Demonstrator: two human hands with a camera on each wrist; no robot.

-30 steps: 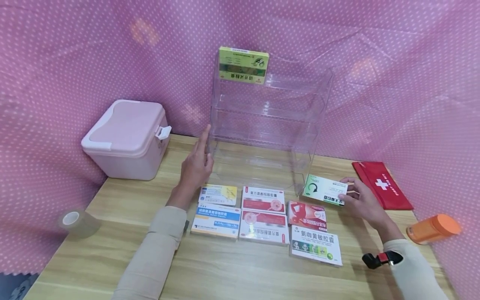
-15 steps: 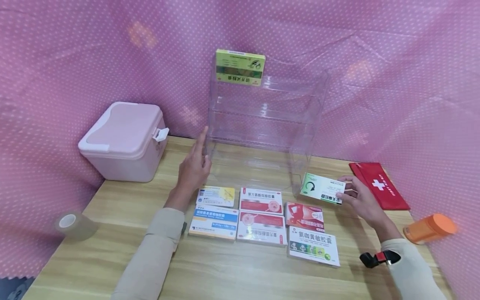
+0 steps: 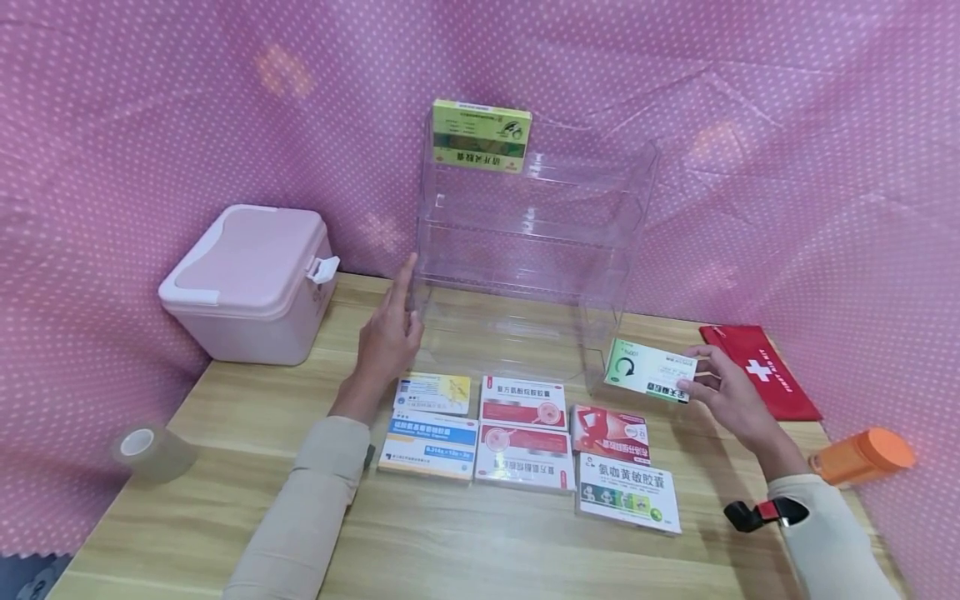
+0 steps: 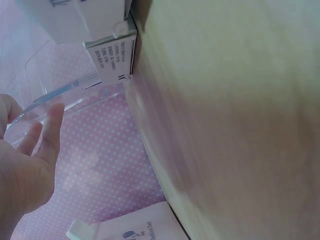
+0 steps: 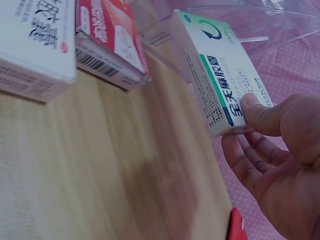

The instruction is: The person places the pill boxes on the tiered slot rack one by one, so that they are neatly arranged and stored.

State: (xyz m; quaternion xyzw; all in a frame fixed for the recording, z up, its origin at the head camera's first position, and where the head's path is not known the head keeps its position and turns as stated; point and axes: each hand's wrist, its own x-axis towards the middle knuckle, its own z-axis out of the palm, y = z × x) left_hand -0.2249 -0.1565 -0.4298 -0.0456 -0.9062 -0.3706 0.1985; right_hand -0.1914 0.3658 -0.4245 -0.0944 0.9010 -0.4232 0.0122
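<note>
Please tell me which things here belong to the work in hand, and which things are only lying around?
In use:
- green-white medicine box, pinched by the right hand
- clear shelf rack, touched by the left hand

Lying about:
- six medicine boxes
- pink case
- red pouch
- orange bottle
- tape roll

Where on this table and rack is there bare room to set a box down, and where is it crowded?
Bare wood lies along the near table edge, and between the tape roll and the left sleeve. The clear rack has open lower shelves; only its top carries a green box. It is crowded in front of the rack, where six medicine boxes lie close together.
</note>
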